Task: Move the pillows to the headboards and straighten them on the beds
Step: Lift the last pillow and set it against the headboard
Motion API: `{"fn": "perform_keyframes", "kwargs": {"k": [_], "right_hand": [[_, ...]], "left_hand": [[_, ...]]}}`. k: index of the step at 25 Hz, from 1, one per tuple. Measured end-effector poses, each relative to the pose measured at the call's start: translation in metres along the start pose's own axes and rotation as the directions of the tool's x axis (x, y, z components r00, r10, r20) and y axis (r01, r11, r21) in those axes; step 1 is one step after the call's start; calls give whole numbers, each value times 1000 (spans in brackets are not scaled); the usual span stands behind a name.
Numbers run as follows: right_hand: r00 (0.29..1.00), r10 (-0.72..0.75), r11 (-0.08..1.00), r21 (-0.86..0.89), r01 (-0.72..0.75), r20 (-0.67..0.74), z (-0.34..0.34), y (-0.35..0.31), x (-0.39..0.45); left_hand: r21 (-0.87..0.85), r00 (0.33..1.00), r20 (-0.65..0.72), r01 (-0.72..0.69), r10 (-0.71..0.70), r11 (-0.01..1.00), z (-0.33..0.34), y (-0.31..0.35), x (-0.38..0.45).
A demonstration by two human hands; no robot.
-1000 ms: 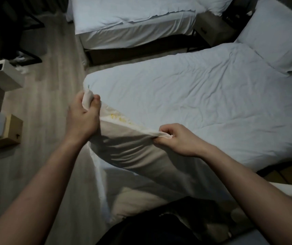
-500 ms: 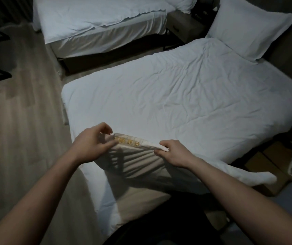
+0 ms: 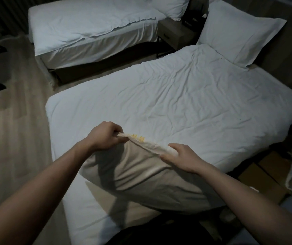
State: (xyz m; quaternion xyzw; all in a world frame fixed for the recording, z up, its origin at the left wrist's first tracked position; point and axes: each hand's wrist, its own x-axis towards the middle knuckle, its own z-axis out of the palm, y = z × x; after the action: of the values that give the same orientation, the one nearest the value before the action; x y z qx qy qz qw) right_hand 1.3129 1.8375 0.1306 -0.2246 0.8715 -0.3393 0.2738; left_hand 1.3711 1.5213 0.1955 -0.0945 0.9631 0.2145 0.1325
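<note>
1. The beige pillow (image 3: 141,175), a second ago held up off the foot corner, now rests on the near bed (image 3: 177,103), so carrying it to the headboard is next.
2. Its long axis runs left to right, top seam facing the headboard end.
3. Left hand (image 3: 104,137) and right hand (image 3: 182,158) both pinch that seam, seemingly tight.
4. A white pillow (image 3: 235,32) already sits at the headboard.
</note>
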Motion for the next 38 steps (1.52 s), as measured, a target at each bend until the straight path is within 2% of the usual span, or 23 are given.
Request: {"fn": "perform_keyframes", "kwargs": {"k": [3, 5, 7, 10, 14, 19, 24, 31, 38], "right_hand": [[996, 75, 991, -119, -68, 55, -48, 93, -12], [984, 173, 976, -145, -165, 45, -85, 145, -11], [979, 190, 974, -140, -178, 75, -120, 172, -4], [992, 117, 991, -69, -114, 53, -160, 172, 4], [989, 69, 998, 13, -68, -133, -219, 168, 20], [952, 31, 993, -101, -64, -303, -295, 170, 33], [905, -5, 982, -171, -76, -425, -366, 174, 38], [889, -12, 988, -142, -60, -458, -433, 225, 61], [924, 4, 993, -104, -48, -383, -501, 285, 104]], "left_hand": [[-163, 996, -63, 45, -56, 986, 10, 57, 39], [-194, 996, -65, 48, -62, 980, 11, 93, 62], [-202, 995, -71, 48, -64, 978, 8, 127, 79], [-179, 988, -140, 41, -67, 983, -10, 154, 92], [-197, 982, -171, 51, -86, 979, -23, 165, 100], [-265, 991, -131, -3, -33, 964, -5, 193, 141], [-299, 973, -228, -113, 45, 947, -7, 237, 203], [-261, 968, -247, -116, 50, 958, -11, 298, 282], [-230, 959, -284, -50, -18, 972, 4, 361, 360]]}}
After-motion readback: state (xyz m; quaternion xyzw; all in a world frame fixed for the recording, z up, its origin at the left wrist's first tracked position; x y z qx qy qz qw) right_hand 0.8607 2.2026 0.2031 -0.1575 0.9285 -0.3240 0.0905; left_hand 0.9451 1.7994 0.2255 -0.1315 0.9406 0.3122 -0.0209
